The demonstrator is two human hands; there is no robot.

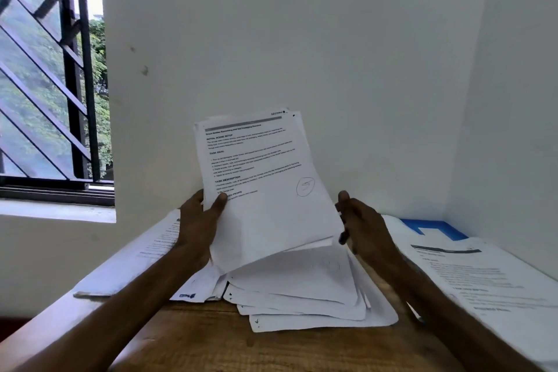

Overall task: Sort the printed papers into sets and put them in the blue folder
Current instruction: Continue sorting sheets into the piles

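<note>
The left hand (197,228) grips a sheaf of printed papers (265,190) by its lower left edge, thumb curled over the front sheet and fingers behind, so that the sheaf stands almost upright above the middle of the desk (196,341). The front sheet carries headed blocks of text and a pen-drawn circle (305,187) with a scribble inside it near its right side. The lower sheets of the sheaf bend away and droop towards a loose pile of papers (305,299) that lies fanned out flat on the desk right beneath. The right hand (363,228) sits just beside the right edge of the sheaf with its fingers curled round what looks like a dark pen (343,237); whether it also touches the paper cannot be told. The blue folder (433,228) lies at the far right of the desk, close to the wall corner, largely covered by a stack of printed sheets (489,281) that reaches towards the near right edge. Another stack of printed pages (136,257) lies along the left side of the desk, below a window with a dark metal grille (69,69).
</note>
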